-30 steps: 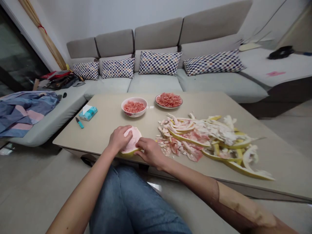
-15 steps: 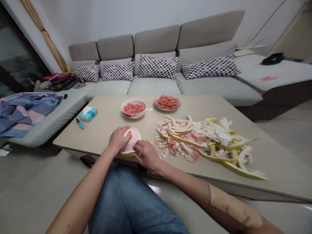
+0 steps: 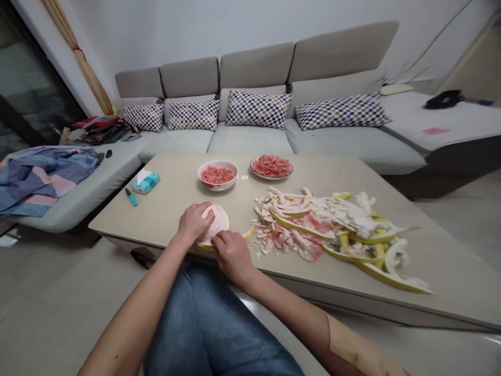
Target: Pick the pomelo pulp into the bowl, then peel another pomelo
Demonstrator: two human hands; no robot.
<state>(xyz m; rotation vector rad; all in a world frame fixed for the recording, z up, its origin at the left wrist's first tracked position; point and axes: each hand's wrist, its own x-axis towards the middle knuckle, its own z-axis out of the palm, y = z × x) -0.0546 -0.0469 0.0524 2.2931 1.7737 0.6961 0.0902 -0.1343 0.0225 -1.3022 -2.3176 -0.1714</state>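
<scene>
A pomelo [image 3: 219,219] with pale pink pith and some yellow rind sits at the front edge of the table. My left hand [image 3: 194,223] is wrapped round its left side, thumb lying over the top. At the lower right of the fruit, the curled fingers of my right hand [image 3: 233,255] pinch its peel; the fingertips are partly hidden. A yellow strip of peel [image 3: 249,233] sticks out just beyond my right hand. To the right spreads a heap of pomelo peel and membranes [image 3: 329,222].
Behind the pomelo stand a bowl [image 3: 219,187] and a plate [image 3: 270,178], both holding pink pulp. A turquoise knife [image 3: 132,197] and a tissue pack [image 3: 146,183] lie at the table's left. A sofa [image 3: 250,140] with checkered cushions runs along the far side.
My right hand has shifted slightly down and left along the pomelo, and more of the yellow peel strip shows beside it. My left hand keeps its hold. The view has moved slightly.
</scene>
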